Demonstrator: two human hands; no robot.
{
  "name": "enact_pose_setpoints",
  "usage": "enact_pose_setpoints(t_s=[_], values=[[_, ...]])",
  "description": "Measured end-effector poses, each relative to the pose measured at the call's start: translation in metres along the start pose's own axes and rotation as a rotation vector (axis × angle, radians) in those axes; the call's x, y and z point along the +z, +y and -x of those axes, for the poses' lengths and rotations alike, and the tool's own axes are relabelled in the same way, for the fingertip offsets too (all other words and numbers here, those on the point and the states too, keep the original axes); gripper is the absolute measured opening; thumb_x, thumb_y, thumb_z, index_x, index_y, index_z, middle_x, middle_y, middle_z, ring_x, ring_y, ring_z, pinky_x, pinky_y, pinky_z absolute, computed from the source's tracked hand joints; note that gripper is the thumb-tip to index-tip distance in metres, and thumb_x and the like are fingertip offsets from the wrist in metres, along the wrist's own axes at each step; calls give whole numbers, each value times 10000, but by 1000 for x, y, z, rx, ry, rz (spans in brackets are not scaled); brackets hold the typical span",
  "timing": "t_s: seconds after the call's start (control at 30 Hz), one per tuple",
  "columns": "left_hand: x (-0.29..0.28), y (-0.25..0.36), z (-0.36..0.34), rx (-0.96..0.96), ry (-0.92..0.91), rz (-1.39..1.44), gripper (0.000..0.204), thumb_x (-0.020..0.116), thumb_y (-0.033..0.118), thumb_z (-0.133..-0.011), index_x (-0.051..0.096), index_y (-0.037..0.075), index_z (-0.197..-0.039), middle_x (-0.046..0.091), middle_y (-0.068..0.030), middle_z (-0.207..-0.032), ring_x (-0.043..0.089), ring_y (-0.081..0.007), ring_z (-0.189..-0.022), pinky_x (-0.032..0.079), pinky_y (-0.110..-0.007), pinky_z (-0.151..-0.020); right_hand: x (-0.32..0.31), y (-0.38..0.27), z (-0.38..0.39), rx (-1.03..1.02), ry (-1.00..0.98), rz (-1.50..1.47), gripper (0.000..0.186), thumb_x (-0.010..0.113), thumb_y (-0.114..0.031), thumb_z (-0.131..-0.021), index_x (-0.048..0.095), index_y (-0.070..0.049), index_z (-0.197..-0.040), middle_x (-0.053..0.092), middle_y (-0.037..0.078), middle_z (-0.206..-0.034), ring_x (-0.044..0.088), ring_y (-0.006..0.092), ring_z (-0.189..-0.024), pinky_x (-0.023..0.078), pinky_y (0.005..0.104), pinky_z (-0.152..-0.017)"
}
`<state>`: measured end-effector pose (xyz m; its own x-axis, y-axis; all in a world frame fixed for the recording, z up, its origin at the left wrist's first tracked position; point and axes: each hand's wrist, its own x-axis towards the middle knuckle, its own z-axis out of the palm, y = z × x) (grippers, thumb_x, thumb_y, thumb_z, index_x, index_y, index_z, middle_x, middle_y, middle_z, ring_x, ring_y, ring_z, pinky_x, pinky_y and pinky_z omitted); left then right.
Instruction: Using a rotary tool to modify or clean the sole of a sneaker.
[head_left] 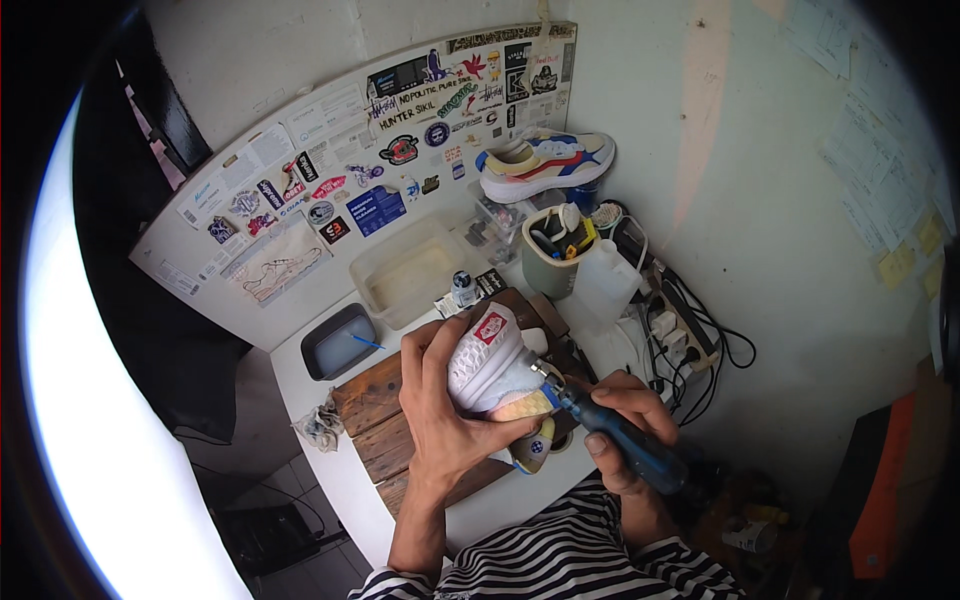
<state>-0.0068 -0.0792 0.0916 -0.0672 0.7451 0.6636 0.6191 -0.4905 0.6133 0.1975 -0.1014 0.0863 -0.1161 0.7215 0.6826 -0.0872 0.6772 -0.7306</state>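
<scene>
My left hand (440, 415) grips a sneaker (478, 360) over the wooden board, fingers over its white textured sole and thumb on its lower side. The sneaker is tilted, with a red label on the sole and pale blue, yellow and blue parts on the upper. My right hand (618, 474) is closed around a dark blue handheld tool, apparently a rotary tool (645, 452). Its metal tip is close beside the upper; whether it touches, I cannot tell. Below the shoe, a yellowish piece with a blue round mark (538, 448) shows partly; its link to the shoe is unclear.
A wooden board (372, 400) lies on the white table (300, 385). Behind it stand a dark tub of liquid (325, 362), a clear container (372, 290), a small bottle (463, 290), a tool bin (545, 275) and a white jug (603, 285). Another sneaker (550, 180) and a power strip (690, 315) are farther right.
</scene>
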Motion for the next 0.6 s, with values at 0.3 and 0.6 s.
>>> enact_pose_setpoints(t_s=[0.3,0.6], values=[[1,2,0,14,-15,0,1034,964,364,-442,525,-17,-1298,558,-188,-1131,604,-352,-1025,508,-447,-879,0,3,-3,-156,-80,64,322,699,-62,-868,566,61,-1134,633,178,-964,672,225,-890,558,449,-973],[1,1,1,5,-14,17,1039,968,354,-441,523,-18,-1302,540,-197,-1160,606,-353,-1031,512,-452,-878,3,-2,5,16,50,13,286,683,-51,-876,563,75,-1104,594,160,-939,643,192,-831,548,458,-982]])
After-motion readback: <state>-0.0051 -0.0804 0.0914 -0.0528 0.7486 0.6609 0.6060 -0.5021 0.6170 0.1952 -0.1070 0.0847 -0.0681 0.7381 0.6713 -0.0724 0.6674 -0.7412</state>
